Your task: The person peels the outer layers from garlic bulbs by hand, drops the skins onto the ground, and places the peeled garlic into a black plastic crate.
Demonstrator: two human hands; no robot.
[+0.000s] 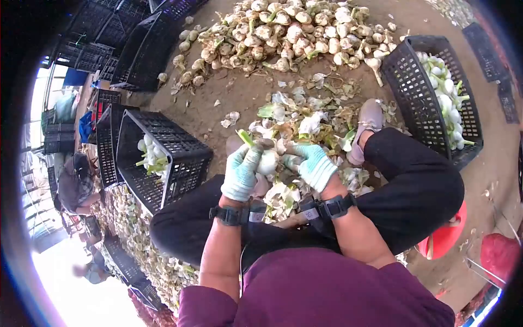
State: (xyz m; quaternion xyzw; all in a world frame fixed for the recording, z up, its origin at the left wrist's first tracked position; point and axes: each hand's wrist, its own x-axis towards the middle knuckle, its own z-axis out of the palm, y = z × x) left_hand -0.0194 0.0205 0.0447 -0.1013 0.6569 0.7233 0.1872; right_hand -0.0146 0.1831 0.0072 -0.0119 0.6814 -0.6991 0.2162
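- One garlic bulb [268,162], round, smooth and pale, sits between the two hands, its cut green stem [245,137] rising at its left.
- Two hands in pale green-and-white striped knit gloves: the left hand [241,170] grasps the bulb; the right hand [315,165] has its fingers bent at the bulb's right side, and whether it grips anything I cannot tell.
- Two dark wrist straps [338,206], one per wrist, nearer the body than the bulb.
- One large heap of garlic [283,35] beyond the bulb, too many heads to count, rough, knobbly and earthy brown-white.
- One loose spread of skins [310,122], papery, crumpled, cream and tan, just beyond the bulb and under it.
- Two black lattice plastic crates holding white, smooth bulbs with green stems: the right crate [411,98] well to the bulb's right, the left crate [188,163] to its left.
- One brown floor [210,101], earthy-looking, around the bulb.
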